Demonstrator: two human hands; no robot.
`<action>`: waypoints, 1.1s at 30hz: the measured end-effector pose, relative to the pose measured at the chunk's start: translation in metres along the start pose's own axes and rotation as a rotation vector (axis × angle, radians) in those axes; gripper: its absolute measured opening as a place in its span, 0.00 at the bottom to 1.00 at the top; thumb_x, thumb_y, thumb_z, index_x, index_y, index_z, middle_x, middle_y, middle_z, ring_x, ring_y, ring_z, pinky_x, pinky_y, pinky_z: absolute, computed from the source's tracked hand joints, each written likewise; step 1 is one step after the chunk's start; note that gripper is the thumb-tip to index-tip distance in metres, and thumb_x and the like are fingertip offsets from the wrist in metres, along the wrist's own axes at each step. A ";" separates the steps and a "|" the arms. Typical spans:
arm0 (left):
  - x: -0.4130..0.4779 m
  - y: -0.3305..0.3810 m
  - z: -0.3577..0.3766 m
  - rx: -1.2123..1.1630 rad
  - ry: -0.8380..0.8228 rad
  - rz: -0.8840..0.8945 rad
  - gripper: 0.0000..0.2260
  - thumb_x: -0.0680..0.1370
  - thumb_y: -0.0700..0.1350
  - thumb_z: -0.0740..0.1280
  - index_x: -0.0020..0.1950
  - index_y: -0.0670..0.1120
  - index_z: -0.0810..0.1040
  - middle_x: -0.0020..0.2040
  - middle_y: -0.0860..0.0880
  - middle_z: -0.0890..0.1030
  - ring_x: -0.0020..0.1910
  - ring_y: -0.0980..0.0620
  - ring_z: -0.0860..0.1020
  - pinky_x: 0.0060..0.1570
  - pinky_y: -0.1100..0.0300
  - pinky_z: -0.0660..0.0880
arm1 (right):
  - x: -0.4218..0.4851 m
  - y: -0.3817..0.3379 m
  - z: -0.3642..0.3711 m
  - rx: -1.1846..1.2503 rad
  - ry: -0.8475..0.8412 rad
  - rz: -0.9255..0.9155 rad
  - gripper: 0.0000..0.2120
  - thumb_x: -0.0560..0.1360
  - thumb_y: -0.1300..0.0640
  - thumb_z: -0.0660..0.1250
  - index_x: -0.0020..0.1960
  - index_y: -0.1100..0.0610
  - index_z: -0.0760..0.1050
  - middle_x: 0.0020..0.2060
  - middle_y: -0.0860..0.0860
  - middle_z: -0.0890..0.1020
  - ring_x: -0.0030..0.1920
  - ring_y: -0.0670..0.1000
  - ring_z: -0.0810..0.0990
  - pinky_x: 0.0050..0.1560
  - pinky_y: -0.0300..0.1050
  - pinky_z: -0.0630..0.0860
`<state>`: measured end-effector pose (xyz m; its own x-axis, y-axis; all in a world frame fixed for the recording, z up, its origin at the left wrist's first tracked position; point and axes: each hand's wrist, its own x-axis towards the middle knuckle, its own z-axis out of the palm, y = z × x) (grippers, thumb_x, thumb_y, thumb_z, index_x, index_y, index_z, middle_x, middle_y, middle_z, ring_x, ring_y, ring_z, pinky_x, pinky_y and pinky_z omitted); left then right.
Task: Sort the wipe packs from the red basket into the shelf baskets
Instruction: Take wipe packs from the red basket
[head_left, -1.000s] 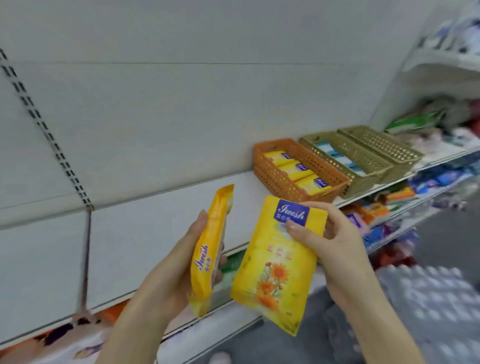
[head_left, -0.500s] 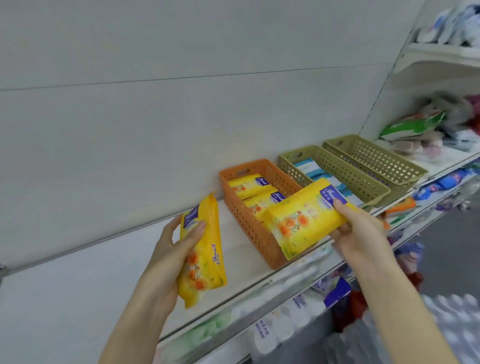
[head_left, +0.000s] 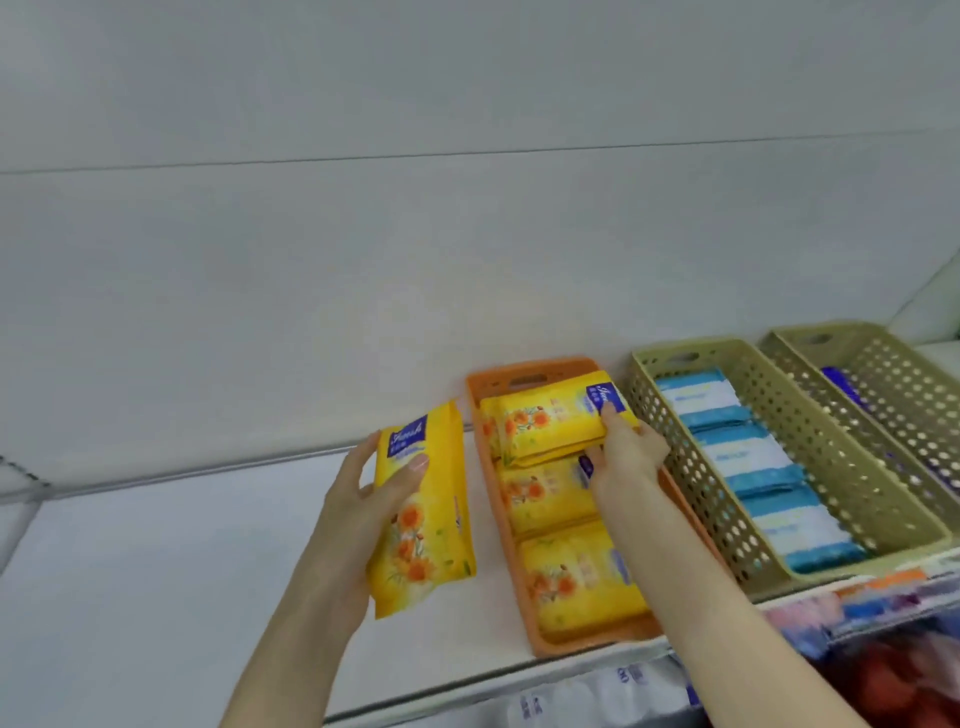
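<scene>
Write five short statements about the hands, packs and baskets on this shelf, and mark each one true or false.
1. The left hand holds a yellow pack outside the orange basket. True.
2. The right hand holds nothing. False: its fingers grip a second yellow pack at the far end of the orange basket, on top of the packs lying there.
3. The middle basket contains blue packs. True.
4. The packs lying in the orange basket are blue. False: they are yellow.
5. The orange basket stands to the right of both green baskets. False: it stands to their left.
</scene>
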<state>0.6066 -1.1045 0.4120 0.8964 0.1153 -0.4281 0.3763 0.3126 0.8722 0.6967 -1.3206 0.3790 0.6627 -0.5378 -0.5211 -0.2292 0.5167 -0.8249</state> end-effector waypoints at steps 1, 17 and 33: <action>-0.001 -0.002 0.003 -0.013 0.024 -0.007 0.24 0.71 0.47 0.72 0.65 0.58 0.72 0.43 0.48 0.86 0.39 0.47 0.85 0.28 0.57 0.79 | 0.004 0.002 0.008 -0.017 -0.007 0.015 0.04 0.77 0.55 0.67 0.50 0.55 0.76 0.39 0.52 0.79 0.36 0.51 0.76 0.32 0.41 0.76; 0.028 -0.003 0.018 -0.068 0.113 -0.026 0.24 0.70 0.47 0.71 0.65 0.56 0.72 0.41 0.49 0.86 0.37 0.49 0.85 0.27 0.57 0.78 | 0.039 0.006 0.009 -1.082 -0.396 -0.489 0.32 0.76 0.48 0.67 0.72 0.63 0.62 0.68 0.58 0.70 0.68 0.58 0.69 0.69 0.52 0.66; 0.039 0.000 0.023 -0.005 0.064 -0.030 0.27 0.66 0.50 0.73 0.65 0.58 0.73 0.46 0.47 0.86 0.41 0.46 0.85 0.31 0.55 0.79 | 0.058 0.020 -0.002 -1.435 -0.609 -0.927 0.32 0.76 0.35 0.55 0.75 0.46 0.55 0.77 0.52 0.50 0.77 0.51 0.46 0.74 0.49 0.48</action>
<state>0.6472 -1.1221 0.4004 0.8679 0.1656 -0.4683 0.4012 0.3219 0.8575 0.7296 -1.3426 0.3321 0.9834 0.1770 0.0397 0.1748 -0.8657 -0.4690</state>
